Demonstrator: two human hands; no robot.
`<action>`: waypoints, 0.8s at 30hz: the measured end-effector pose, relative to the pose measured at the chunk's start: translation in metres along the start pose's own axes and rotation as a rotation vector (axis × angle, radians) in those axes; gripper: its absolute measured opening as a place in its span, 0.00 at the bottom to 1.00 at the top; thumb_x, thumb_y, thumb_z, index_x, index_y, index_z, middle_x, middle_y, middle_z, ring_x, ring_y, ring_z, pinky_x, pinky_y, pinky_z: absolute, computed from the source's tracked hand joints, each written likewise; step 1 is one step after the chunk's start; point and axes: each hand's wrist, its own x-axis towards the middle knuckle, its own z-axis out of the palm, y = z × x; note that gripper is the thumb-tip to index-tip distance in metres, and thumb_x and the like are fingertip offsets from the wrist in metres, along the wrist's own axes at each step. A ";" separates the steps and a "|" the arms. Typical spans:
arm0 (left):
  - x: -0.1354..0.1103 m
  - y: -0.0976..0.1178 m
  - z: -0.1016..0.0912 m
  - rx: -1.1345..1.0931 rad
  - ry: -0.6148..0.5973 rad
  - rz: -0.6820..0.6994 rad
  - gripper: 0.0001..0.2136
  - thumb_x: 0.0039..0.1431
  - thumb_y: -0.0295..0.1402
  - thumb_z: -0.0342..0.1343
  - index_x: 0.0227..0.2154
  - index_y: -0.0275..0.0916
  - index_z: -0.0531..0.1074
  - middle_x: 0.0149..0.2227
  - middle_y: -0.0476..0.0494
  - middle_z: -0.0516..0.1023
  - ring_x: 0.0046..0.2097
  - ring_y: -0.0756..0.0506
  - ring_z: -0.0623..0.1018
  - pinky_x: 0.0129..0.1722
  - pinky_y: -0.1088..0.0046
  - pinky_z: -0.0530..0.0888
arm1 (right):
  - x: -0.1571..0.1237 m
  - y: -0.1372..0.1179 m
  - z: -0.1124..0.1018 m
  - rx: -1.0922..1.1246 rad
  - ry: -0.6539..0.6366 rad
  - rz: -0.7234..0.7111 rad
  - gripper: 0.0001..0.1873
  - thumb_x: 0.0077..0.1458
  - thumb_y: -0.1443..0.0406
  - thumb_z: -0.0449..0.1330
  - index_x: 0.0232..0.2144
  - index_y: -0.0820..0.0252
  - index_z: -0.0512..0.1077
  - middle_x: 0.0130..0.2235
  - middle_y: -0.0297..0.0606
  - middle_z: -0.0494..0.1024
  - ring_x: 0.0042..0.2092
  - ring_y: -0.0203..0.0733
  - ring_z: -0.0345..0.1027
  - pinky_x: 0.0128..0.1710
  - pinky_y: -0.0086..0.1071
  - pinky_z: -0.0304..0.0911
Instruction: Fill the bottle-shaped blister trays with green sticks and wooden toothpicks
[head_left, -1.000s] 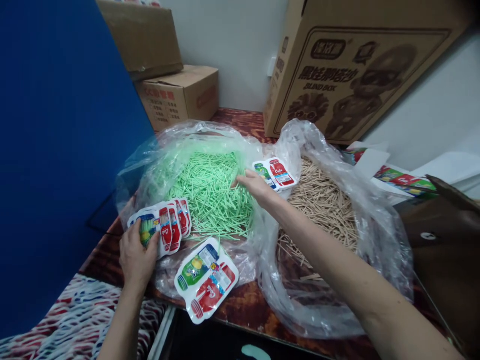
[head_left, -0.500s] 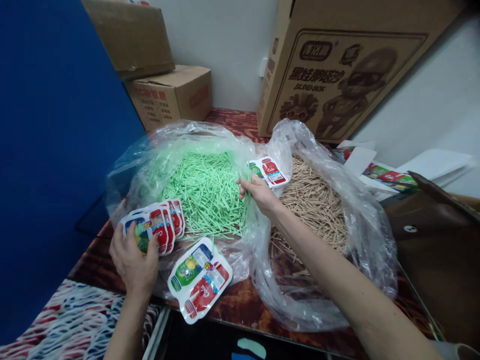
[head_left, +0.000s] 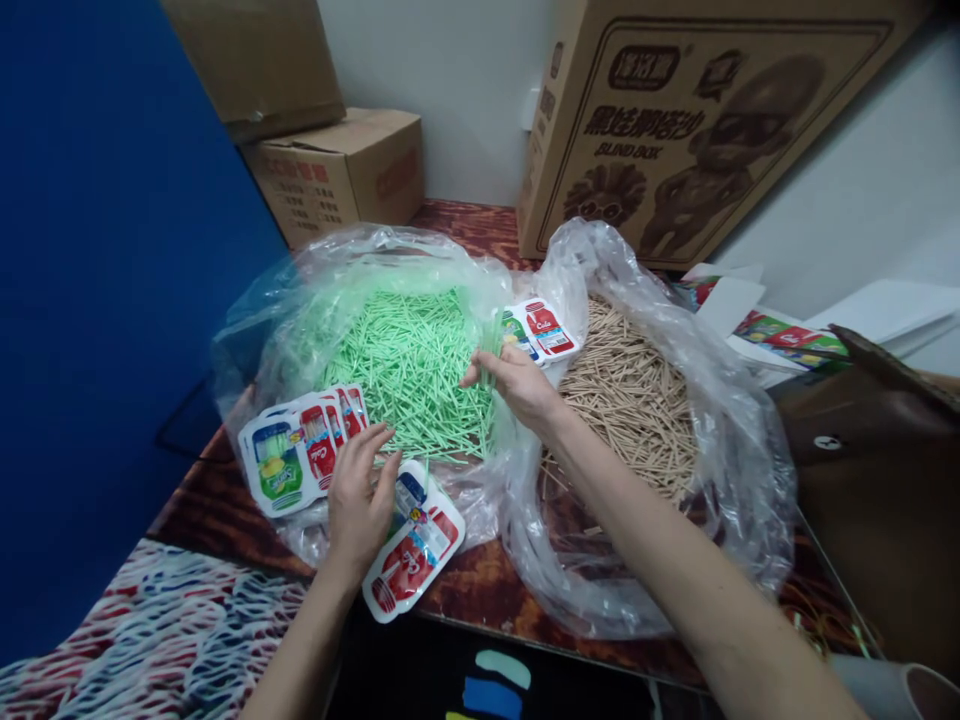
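Observation:
My left hand point(head_left: 364, 495) is open, fingers apart, and holds nothing. It hovers over the left side of a bottle-shaped pack point(head_left: 412, 568) printed with a green and a red Cola bottle, hiding part of it. Left of that hand lies a fanned stack of similar packs point(head_left: 276, 470). My right hand point(head_left: 521, 385) is closed in a pinch on a few thin green sticks point(head_left: 489, 362), at the right edge of a clear plastic bag point(head_left: 360, 245). Loose green sticks point(head_left: 409, 370) fill this bag. Just behind the right hand rests another pack point(head_left: 551, 330).
A second clear bag point(head_left: 739, 480) holds brown sticks point(head_left: 630, 400) on the right. Cardboard boxes point(head_left: 386, 165) and a large printed carton point(head_left: 675, 130) stand at the back. A blue panel point(head_left: 112, 250) borders the left. White printed cards point(head_left: 795, 335) lie behind a dark brown box point(head_left: 862, 500).
My left hand has left the stack of packs and moved right, over the single pack at the front. My right hand keeps its pinch near the bag edge. The view has shifted slightly.

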 end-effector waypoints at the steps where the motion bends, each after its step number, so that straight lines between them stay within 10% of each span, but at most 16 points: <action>1: 0.001 0.002 0.003 -0.089 -0.029 -0.069 0.12 0.60 0.36 0.53 0.45 0.39 0.72 0.48 0.39 0.76 0.51 0.41 0.73 0.52 0.60 0.69 | -0.005 0.003 0.003 0.048 -0.027 0.054 0.13 0.51 0.56 0.62 0.28 0.61 0.70 0.23 0.29 0.74 0.28 0.35 0.68 0.36 0.33 0.62; 7: 0.018 0.018 0.030 -0.744 -0.204 -0.500 0.19 0.57 0.43 0.55 0.46 0.37 0.70 0.25 0.51 0.72 0.26 0.51 0.72 0.29 0.75 0.70 | -0.049 0.035 0.026 0.230 -0.177 0.366 0.20 0.43 0.52 0.67 0.30 0.61 0.70 0.20 0.26 0.69 0.21 0.31 0.62 0.23 0.28 0.58; 14: 0.048 0.018 0.049 -0.841 -0.225 -0.495 0.12 0.52 0.41 0.58 0.25 0.37 0.70 0.19 0.55 0.65 0.21 0.54 0.65 0.23 0.79 0.63 | -0.089 0.061 0.041 0.261 -0.194 0.463 0.19 0.45 0.51 0.65 0.29 0.60 0.69 0.19 0.26 0.66 0.19 0.30 0.56 0.21 0.26 0.52; 19: 0.064 0.011 0.029 -0.368 -0.281 -0.292 0.19 0.54 0.36 0.57 0.49 0.39 0.69 0.35 0.46 0.77 0.29 0.50 0.73 0.34 0.71 0.70 | -0.112 0.061 0.043 0.002 0.089 0.167 0.13 0.55 0.54 0.58 0.30 0.57 0.67 0.26 0.31 0.69 0.29 0.36 0.63 0.33 0.31 0.60; 24: 0.035 -0.016 -0.019 0.279 0.270 -0.121 0.23 0.60 0.39 0.52 0.57 0.37 0.63 0.56 0.34 0.67 0.59 0.37 0.64 0.58 0.57 0.60 | -0.134 0.075 0.048 -0.238 0.148 0.110 0.08 0.59 0.59 0.52 0.31 0.54 0.64 0.32 0.35 0.73 0.36 0.42 0.67 0.39 0.35 0.60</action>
